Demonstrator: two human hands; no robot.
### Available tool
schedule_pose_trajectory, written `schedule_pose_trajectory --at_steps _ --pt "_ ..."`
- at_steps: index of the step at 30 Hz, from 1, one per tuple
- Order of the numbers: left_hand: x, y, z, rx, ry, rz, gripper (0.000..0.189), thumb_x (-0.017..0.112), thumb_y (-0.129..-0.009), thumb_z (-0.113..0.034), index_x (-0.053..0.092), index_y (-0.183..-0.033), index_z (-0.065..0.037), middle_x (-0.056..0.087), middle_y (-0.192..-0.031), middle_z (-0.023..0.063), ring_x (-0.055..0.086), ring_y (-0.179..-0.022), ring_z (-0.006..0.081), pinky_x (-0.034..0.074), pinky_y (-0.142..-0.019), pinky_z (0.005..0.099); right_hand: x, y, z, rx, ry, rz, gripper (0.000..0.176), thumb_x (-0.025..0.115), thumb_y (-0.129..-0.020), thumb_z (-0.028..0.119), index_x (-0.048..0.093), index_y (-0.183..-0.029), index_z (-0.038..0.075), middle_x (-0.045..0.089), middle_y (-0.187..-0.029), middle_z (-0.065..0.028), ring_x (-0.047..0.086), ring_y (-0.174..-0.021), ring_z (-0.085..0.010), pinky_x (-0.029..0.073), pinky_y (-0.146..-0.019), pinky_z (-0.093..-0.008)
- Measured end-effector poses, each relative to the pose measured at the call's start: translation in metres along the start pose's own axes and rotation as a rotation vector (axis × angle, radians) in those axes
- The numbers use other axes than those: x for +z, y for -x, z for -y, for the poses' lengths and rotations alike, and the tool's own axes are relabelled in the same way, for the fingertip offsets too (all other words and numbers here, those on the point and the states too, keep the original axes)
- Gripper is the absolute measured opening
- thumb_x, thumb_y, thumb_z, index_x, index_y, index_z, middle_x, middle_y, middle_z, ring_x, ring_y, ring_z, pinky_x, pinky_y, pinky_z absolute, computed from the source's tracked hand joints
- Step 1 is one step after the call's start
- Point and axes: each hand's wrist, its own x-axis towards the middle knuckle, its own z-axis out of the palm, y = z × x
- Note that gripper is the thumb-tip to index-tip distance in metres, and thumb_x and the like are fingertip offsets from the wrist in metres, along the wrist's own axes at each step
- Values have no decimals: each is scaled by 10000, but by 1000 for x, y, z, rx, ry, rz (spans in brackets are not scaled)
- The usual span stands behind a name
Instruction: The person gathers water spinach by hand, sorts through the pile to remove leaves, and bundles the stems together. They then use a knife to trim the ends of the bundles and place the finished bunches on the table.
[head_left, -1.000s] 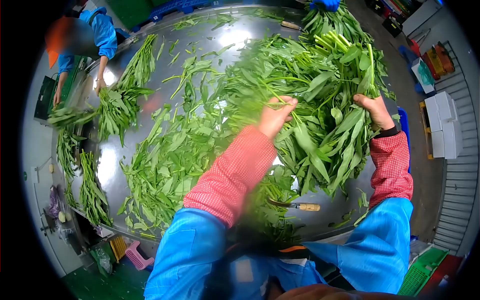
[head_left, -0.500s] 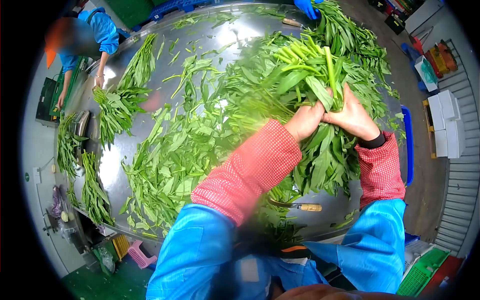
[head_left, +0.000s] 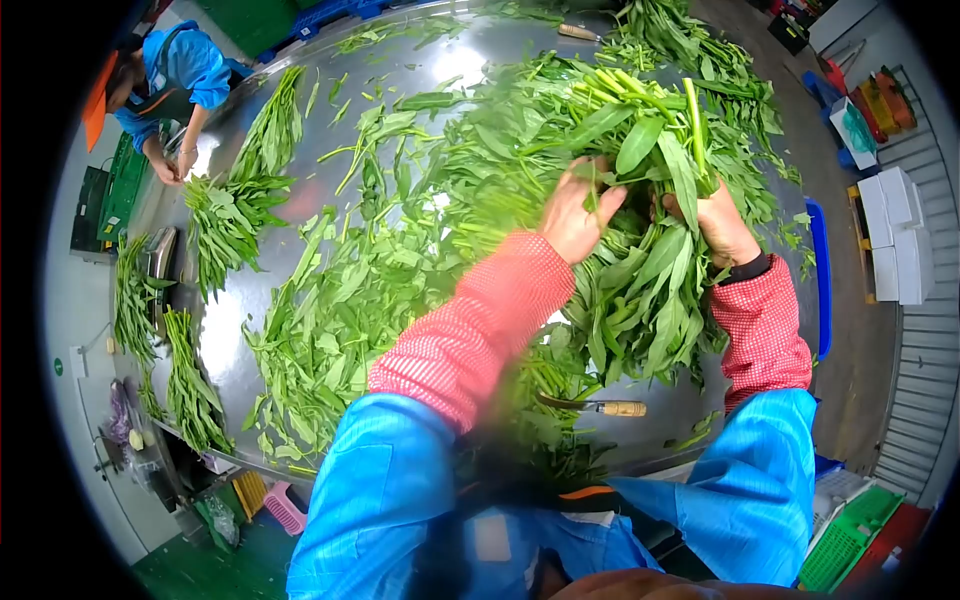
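A bunch of leafy green stalks (head_left: 655,270) is gripped around its stems by my right hand (head_left: 722,222), cut ends pointing up and leaves hanging down. My left hand (head_left: 578,212) is just left of the bunch, fingers apart, against loose leaves; its fingertips are partly among the greenery. Beneath both hands a heap of loose greens (head_left: 370,290) spreads over the metal table (head_left: 640,445). A curved knife with a wooden handle (head_left: 622,408) lies near the front edge, below the bunch.
Across the table at the upper left, a co-worker in blue (head_left: 190,65) bends beside tied-looking bunches (head_left: 235,210). Another wooden handle (head_left: 579,33) lies at the far edge. A blue crate edge (head_left: 818,280) stands at right, with white boxes (head_left: 893,235) beyond.
My left hand has come off the stems and moved left, its fingers spreading. The bunch has shifted slightly right in my right hand. The co-worker's hands have come together; a blue glove has left the top edge.
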Motion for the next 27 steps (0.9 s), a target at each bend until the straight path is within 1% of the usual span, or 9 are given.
schedule_pose_trajectory --at_steps 4,7,8,15,20,21,23,25,27 --pt "8 9 4 172 -463 -16 693 387 -908 -591 496 -1343 -63 279 -1509 155 201 -1409 344 146 -1153 528 0 12 21 -78 15 33 497 685 -746 42 519 -1213 24 607 -992 -15 584 -829 -122 493 -757 -274" --pt "21 0 29 93 -796 220 704 378 -910 -596 421 -1406 -98 252 -1528 120 159 -1430 315 118 -1147 562 -31 23 40 -119 201 21 582 681 -745 51 477 -1289 0 582 -1150 -33 555 -995 -127 446 -891 -266" --pt "28 2 39 188 -883 103 722 386 -900 -596 373 -1434 -110 327 -1496 116 253 -1392 313 206 -1108 578 -41 32 54 -124 269 -15 579 673 -741 55 479 -1284 -2 582 -1146 -33 553 -992 -124 444 -890 -262" --pt "30 1 33 116 -862 137 699 436 -892 -581 333 -1455 -180 282 -1516 111 255 -1393 307 193 -1116 576 -80 105 136 -354 651 -271 600 621 -734 -1 426 -1301 -13 585 -1144 -69 552 -1012 -130 446 -903 -273" --pt "17 43 -32 429 -501 -198 713 772 -702 -280 486 -1293 -3 439 -1379 217 349 -1334 369 292 -1113 452 -62 136 100 -440 1039 -410 816 666 -666 -15 319 -1405 8 628 -1096 -172 625 -994 -246 492 -861 -333" --pt "14 59 -47 495 -357 -84 795 767 -718 -371 440 -1320 33 414 -1382 255 360 -1314 393 298 -1108 462 -41 144 94 -389 1064 -409 835 673 -666 3 305 -1415 24 638 -1049 -189 641 -941 -277 507 -819 -360" --pt "14 95 -84 359 105 162 861 790 -712 -412 411 -1347 28 448 -1360 231 402 -1295 336 325 -1093 416 5 160 87 -325 1149 -395 870 685 -666 39 278 -1435 57 652 -954 -213 663 -833 -342 529 -731 -418" --pt "22 114 -79 42 745 444 868 798 -736 -399 381 -1373 19 488 -1336 162 452 -1251 255 383 -1043 382 37 168 64 -309 1105 -331 884 698 -672 92 266 -1444 83 648 -935 -217 645 -803 -388 519 -692 -434" --pt "12 132 -87 -38 1099 505 627 776 -793 -234 490 -1296 8 596 -1212 84 564 -1092 183 460 -947 325 75 179 47 -325 998 -240 907 702 -675 119 238 -1452 56 638 -937 -234 641 -805 -393 520 -690 -425"
